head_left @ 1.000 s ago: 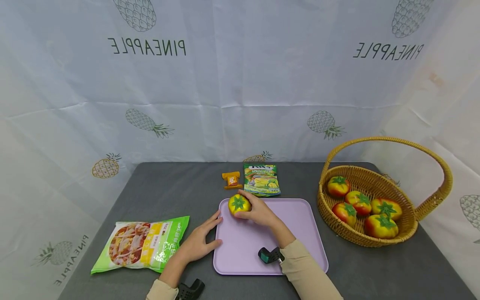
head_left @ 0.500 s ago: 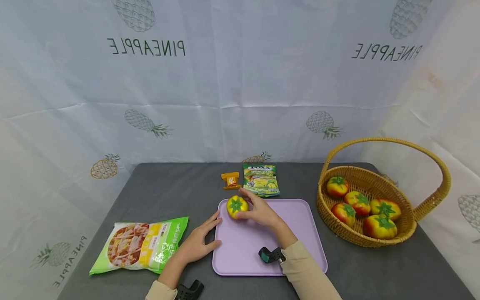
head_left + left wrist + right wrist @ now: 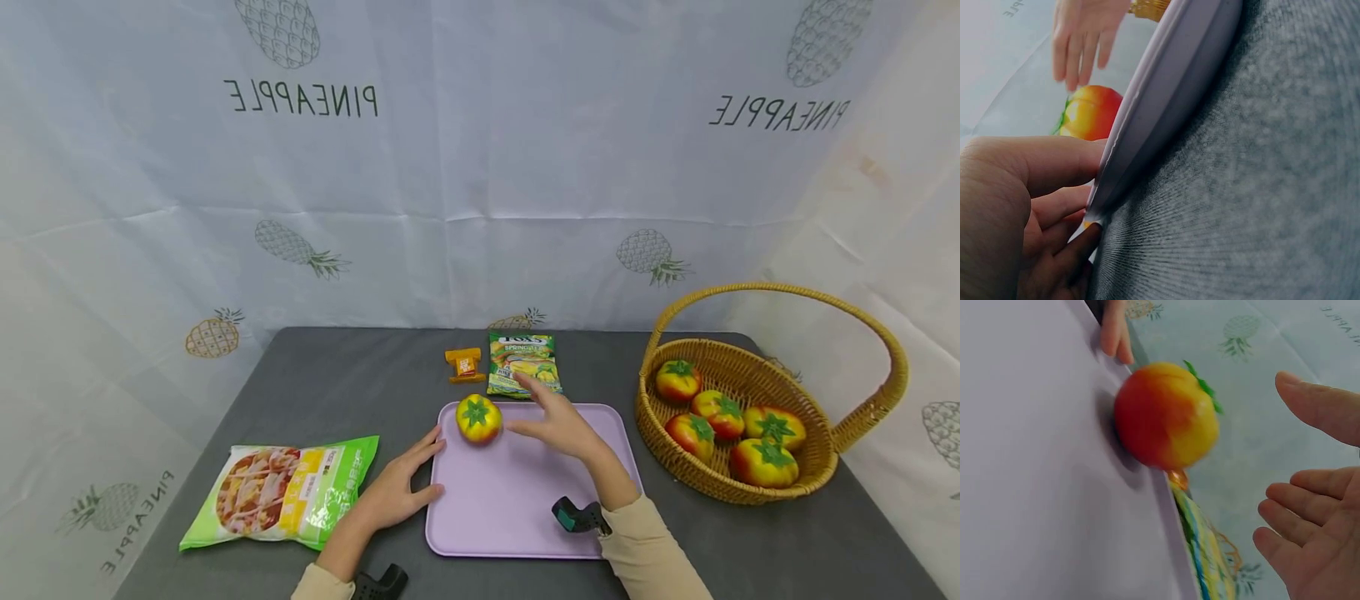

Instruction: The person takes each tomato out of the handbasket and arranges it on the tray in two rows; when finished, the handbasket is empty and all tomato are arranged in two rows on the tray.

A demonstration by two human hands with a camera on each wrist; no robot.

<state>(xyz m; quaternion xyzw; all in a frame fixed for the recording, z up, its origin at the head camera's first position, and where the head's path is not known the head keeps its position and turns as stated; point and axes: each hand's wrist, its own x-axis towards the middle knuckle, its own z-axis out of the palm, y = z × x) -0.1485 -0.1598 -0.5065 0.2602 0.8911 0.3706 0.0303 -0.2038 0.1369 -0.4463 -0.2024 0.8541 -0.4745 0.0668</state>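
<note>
A yellow-and-red persimmon (image 3: 478,419) with a green leafy top sits in the far left corner of the lilac tray (image 3: 510,508). Just right of it, above the tray, my right hand (image 3: 558,425) is spread, thumb and fingers apart and holding nothing. The right wrist view shows a gap between the persimmon (image 3: 1166,415) and the right hand (image 3: 1316,519). At the tray's left rim rests my left hand (image 3: 397,487), its fingertips and thumb touching the edge. In the left wrist view the left hand's thumb (image 3: 1063,164) lies against the rim.
A wicker basket (image 3: 678,479) with a tall handle holds several persimmons on the right. Behind the tray lie a green candy bag (image 3: 522,364) and a small orange packet (image 3: 465,365). A green-and-white food bag (image 3: 281,492) lies at the left.
My right hand has let go of the persimmon and moved right, fingers spreading. The persimmon stays on the tray. The left hand keeps its place at the rim.
</note>
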